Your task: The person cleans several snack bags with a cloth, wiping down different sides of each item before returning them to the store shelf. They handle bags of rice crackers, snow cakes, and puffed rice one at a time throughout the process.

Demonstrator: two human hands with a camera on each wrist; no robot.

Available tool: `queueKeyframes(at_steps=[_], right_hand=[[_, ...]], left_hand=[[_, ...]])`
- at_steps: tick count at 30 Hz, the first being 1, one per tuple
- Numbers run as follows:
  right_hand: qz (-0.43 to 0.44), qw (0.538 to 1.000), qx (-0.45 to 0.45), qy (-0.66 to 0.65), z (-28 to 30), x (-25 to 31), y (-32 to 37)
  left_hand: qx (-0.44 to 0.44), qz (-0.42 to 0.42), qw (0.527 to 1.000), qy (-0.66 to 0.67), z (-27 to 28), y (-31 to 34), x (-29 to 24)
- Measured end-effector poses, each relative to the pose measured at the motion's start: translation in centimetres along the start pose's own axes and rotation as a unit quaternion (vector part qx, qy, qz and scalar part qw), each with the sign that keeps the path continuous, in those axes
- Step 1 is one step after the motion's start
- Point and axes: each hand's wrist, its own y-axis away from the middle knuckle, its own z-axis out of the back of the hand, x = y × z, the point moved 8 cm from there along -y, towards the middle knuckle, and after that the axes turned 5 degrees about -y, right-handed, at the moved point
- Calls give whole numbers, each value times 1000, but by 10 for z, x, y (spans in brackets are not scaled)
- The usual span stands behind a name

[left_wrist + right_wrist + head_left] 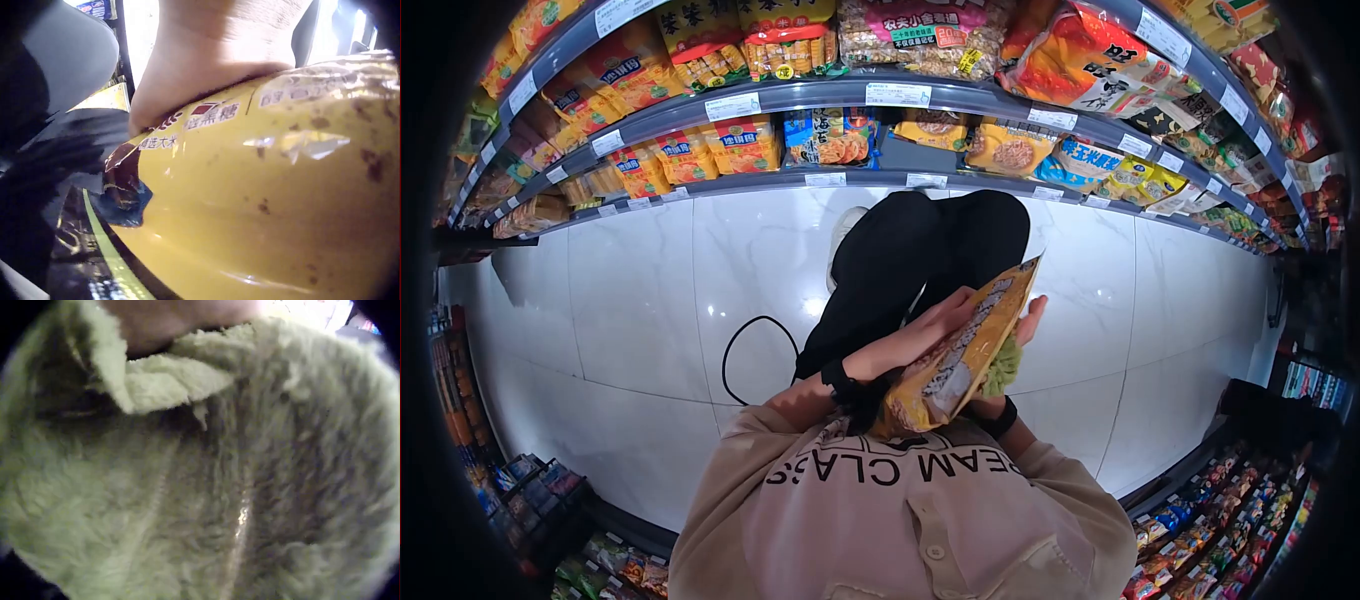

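Observation:
A yellow snack bag [970, 352] is tilted on edge in front of the person's chest in the head view. The left hand [920, 335] holds it along its left side, fingers stretched toward the top. In the left wrist view, the base of this hand [209, 47] lies against the edge of the glossy bag [269, 200]. Behind the other side, the right hand [1031, 320] shows only its fingers past the bag. A fuzzy green cloth [1003, 368] hangs from that hand, and this cloth [187, 487] fills most of the right wrist view.
Curved shelves [800, 95] full of snack packets stand ahead of the person's bent knees [920, 240]. White tiled floor [640, 300] surrounds them, with a black cord loop [728, 350] at the left. More packets [1200, 540] line racks behind.

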Motion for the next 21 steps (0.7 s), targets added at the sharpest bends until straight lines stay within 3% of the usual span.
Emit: queueKeyframes(at_steps=[3,4,6,7,8,9,10,11,12,13,14,15,17,18,21], right_hand=[[60,996,-22,60,11,53,-32],[103,992,-59,38,4,80,-47],[249,961,-37,118,-16,101,-41],[301,950,-16,86,-22,119,-40],[358,929,13,92,-27,132,-35],[393,916,7,81,-27,132,-30],[427,901,3,71,-28,127,-24],[381,923,8,61,-26,107,-30],[333,941,15,51,-23,88,-40],[197,978,35,52,-18,68,-64],[57,996,53,53,-14,49,-80],[58,995,53,55,-11,49,-83],[-75,993,56,-76,-8,31,-86],[-43,995,85,6,-8,53,-87],[140,969,193,65,-29,102,-62]], left_hand=[[5,2,1000,7,4,-3,2],[-7,-32,997,-68,7,13,-28],[31,7,998,55,18,8,37],[171,0,930,324,12,31,16],[197,16,772,604,5,38,20],[123,29,922,366,15,26,36],[40,38,994,98,29,17,43],[40,39,994,97,22,20,43],[-50,-27,998,6,23,26,30],[-140,-92,982,-84,28,33,16],[-139,-93,982,-82,26,32,16],[-141,-90,983,-78,22,32,18],[-145,-83,984,-69,17,47,23],[-147,-80,984,-65,19,41,23],[-155,-69,984,-53,11,35,27]])
